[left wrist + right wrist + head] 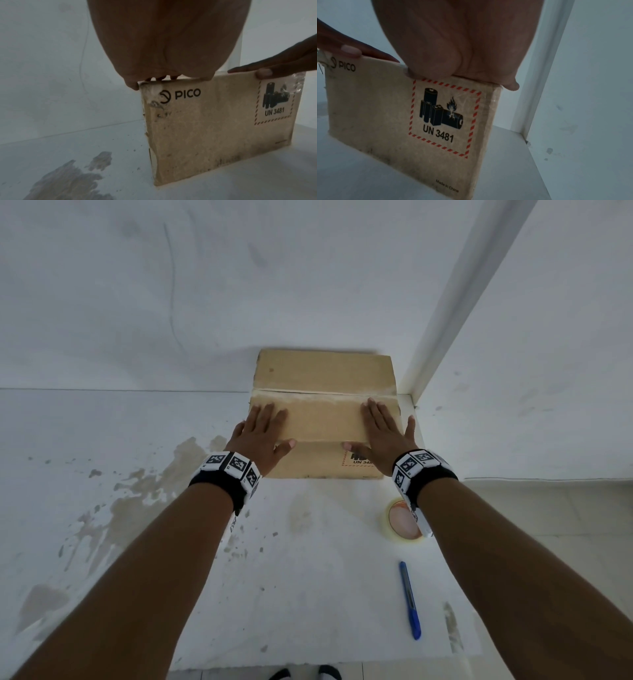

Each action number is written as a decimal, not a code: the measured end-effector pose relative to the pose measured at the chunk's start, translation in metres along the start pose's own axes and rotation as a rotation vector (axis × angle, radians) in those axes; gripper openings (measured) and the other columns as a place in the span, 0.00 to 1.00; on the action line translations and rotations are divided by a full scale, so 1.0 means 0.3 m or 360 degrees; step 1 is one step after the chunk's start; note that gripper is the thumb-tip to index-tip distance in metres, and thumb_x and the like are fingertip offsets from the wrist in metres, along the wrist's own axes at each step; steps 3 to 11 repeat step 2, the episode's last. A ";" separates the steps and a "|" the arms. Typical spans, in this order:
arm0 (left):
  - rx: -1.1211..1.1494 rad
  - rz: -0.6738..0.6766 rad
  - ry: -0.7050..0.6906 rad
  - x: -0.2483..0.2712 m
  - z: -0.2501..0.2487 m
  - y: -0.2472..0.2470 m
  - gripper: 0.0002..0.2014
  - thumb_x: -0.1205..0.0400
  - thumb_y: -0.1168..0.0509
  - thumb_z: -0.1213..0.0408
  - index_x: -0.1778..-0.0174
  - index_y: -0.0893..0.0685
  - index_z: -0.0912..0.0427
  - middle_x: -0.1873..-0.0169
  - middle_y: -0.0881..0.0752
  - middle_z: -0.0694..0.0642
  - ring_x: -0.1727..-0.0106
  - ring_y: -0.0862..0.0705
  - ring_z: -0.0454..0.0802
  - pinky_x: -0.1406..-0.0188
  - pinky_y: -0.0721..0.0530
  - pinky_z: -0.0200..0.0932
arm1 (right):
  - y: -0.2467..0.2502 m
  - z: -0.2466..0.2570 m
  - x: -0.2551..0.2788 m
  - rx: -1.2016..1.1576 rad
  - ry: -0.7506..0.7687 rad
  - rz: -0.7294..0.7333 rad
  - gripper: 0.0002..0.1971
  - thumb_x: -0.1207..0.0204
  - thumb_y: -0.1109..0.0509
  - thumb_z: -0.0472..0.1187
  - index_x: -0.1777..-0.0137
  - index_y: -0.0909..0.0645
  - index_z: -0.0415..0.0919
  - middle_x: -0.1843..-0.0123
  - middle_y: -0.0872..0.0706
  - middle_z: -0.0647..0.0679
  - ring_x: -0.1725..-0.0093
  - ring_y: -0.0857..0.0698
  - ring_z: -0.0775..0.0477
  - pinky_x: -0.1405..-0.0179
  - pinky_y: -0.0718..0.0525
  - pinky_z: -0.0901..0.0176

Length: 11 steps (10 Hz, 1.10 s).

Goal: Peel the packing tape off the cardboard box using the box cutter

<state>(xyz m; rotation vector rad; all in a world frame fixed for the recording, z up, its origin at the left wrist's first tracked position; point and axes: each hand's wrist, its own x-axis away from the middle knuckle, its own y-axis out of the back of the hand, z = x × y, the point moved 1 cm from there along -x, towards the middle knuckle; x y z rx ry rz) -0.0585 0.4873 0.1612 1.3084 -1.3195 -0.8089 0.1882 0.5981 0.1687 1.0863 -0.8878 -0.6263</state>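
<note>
Centrally, both hands lie flat with fingers spread on the brown cardboard box (322, 409): left hand (262, 436) at its left end, right hand (383, 434) at its right. Nearer than the box on the white surface (308, 594) lie the blue box cutter (410, 601) and a clear tape roll (397, 520).

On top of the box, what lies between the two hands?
In the head view, only bare cardboard: the near flap of the cardboard box spans the gap between the left hand and the right hand. No tool lies there.
</note>
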 end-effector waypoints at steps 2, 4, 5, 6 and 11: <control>0.0325 -0.0105 -0.0098 0.091 -0.002 0.012 0.37 0.13 0.49 0.42 0.11 0.53 0.54 0.12 0.53 0.56 0.11 0.54 0.55 0.16 0.43 0.59 | -0.011 0.069 0.071 -0.0108 0.0051 -0.0127 0.45 0.18 0.53 0.69 0.12 0.66 0.45 0.12 0.72 0.54 0.13 0.69 0.50 0.20 0.67 0.23; 0.0325 -0.0105 -0.0098 0.091 -0.002 0.012 0.37 0.13 0.49 0.42 0.11 0.53 0.54 0.12 0.53 0.56 0.11 0.54 0.55 0.16 0.43 0.59 | -0.011 0.069 0.071 -0.0108 0.0051 -0.0127 0.45 0.18 0.53 0.69 0.12 0.66 0.45 0.12 0.72 0.54 0.13 0.69 0.50 0.20 0.67 0.23; 0.0325 -0.0105 -0.0098 0.091 -0.002 0.012 0.37 0.13 0.49 0.42 0.11 0.53 0.54 0.12 0.53 0.56 0.11 0.54 0.55 0.16 0.43 0.59 | -0.011 0.069 0.071 -0.0108 0.0051 -0.0127 0.45 0.18 0.53 0.69 0.12 0.66 0.45 0.12 0.72 0.54 0.13 0.69 0.50 0.20 0.67 0.23; 0.0325 -0.0105 -0.0098 0.091 -0.002 0.012 0.37 0.13 0.49 0.42 0.11 0.53 0.54 0.12 0.53 0.56 0.11 0.54 0.55 0.16 0.43 0.59 | -0.011 0.069 0.071 -0.0108 0.0051 -0.0127 0.45 0.18 0.53 0.69 0.12 0.66 0.45 0.12 0.72 0.54 0.13 0.69 0.50 0.20 0.67 0.23; 0.0325 -0.0105 -0.0098 0.091 -0.002 0.012 0.37 0.13 0.49 0.42 0.11 0.53 0.54 0.12 0.53 0.56 0.11 0.54 0.55 0.16 0.43 0.59 | -0.011 0.069 0.071 -0.0108 0.0051 -0.0127 0.45 0.18 0.53 0.69 0.12 0.66 0.45 0.12 0.72 0.54 0.13 0.69 0.50 0.20 0.67 0.23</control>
